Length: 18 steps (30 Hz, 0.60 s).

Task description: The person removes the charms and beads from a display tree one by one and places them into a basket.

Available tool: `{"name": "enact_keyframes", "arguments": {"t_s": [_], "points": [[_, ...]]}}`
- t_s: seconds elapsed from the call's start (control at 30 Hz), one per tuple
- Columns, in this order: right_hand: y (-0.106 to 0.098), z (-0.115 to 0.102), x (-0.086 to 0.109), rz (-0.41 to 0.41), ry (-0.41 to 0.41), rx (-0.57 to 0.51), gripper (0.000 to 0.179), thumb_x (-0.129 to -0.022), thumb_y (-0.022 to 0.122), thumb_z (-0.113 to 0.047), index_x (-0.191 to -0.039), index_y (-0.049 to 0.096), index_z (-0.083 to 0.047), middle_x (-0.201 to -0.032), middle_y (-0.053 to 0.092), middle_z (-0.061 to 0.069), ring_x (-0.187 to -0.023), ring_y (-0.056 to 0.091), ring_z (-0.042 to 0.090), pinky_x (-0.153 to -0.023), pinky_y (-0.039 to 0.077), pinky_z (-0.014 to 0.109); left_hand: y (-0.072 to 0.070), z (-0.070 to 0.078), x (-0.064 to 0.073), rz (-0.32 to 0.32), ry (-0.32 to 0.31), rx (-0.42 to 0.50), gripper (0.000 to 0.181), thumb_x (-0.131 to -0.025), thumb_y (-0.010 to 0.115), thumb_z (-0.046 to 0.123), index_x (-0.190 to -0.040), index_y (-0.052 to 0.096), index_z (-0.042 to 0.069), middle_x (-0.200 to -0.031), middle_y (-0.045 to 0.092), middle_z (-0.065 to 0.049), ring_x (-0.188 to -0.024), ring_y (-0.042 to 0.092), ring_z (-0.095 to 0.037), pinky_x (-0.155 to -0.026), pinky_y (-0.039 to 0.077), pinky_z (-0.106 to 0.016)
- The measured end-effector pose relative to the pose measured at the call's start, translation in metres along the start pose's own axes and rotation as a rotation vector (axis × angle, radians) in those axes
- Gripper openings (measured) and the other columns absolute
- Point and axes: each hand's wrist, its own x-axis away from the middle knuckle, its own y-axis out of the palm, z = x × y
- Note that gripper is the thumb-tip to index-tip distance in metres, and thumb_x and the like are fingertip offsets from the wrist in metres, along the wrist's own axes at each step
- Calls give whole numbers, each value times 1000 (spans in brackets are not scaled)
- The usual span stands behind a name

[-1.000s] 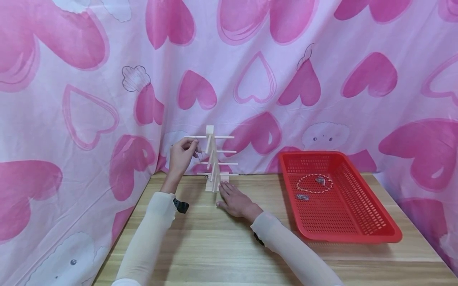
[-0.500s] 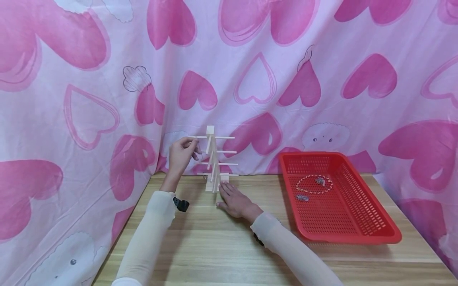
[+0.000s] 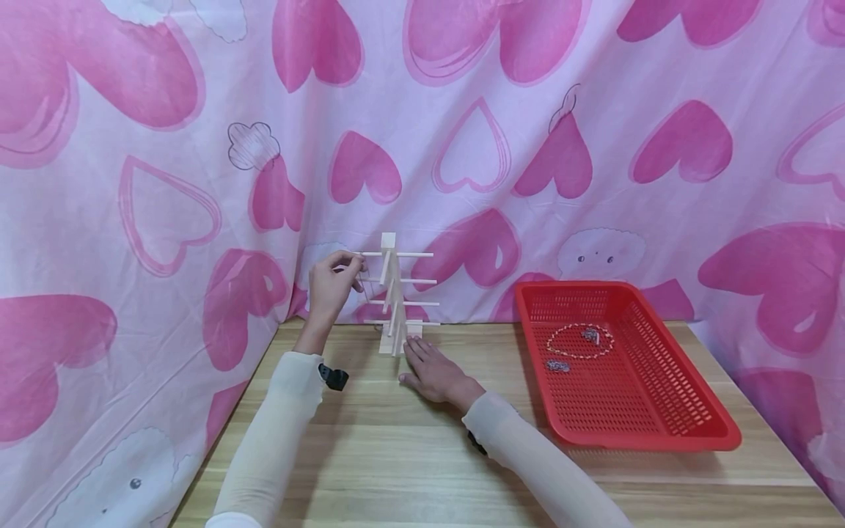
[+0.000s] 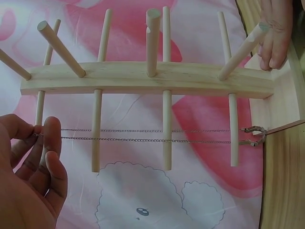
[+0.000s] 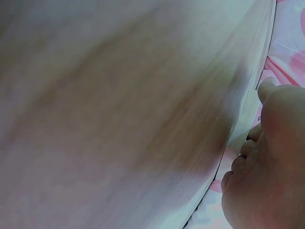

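Note:
A pale wooden peg stand (image 3: 394,293) stands upright at the back of the table, pegs jutting from its post. At its top left peg, my left hand (image 3: 328,287) pinches a thin silver chain necklace (image 4: 128,140) between thumb and fingers. The two strands hang down alongside the left pegs, with a linked silver pendant (image 4: 259,136) at the bottom near the base. In the left wrist view the fingertips overlap the top peg (image 4: 40,107). My right hand (image 3: 436,370) lies flat with straight fingers, its fingertips on the stand's base.
To the right, a red plastic basket (image 3: 650,440) holds a beaded necklace (image 3: 549,345) and two small silver chain piles, one a silver heap (image 3: 557,365) near its left wall. A pink heart-print curtain (image 3: 462,147) hangs close behind the stand and along the left side.
My left hand has shifted slightly left, still pinching the chain necklace at the top left peg. My right hand stays on the base.

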Motion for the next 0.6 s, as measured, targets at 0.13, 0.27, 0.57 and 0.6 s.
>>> {"name": "enact_keyframes", "arguments": {"t_s": [0.13,0.27,0.57,0.6], "points": [[0,0,0,5,0,5,75,-114,41,-46,-169,20,0,-179,16,17,-168,14,33,-138,16,44,-1,2,-2,19,-9,31,22,-100,75,18,-98,80,-3,-90,77,-26,-45,61,-8,-41,40,-15],[1,1,-1,10,-1,5,75,-114,42,-46,-169,21,0,-179,17,17,-167,15,33,-138,16,44,-4,5,-3,34,-15,47,22,-101,73,16,-99,79,-5,-92,76,-28,-45,60,-8,-44,47,-16],[2,1,-1,12,-1,0,75,-114,42,-47,-169,21,0,-179,17,18,-167,16,34,-138,17,45,-13,4,-10,100,-5,67,20,-101,67,4,-102,76,-14,-94,72,-38,-42,59,-13,-44,46,-15],[1,1,-1,12,-1,-1,75,-114,42,-47,-169,21,0,-179,17,18,-167,15,34,-138,17,45,-14,3,-11,108,-2,71,19,-101,67,4,-102,77,-13,-93,73,-37,-41,59,-12,-43,45,-15]]}}
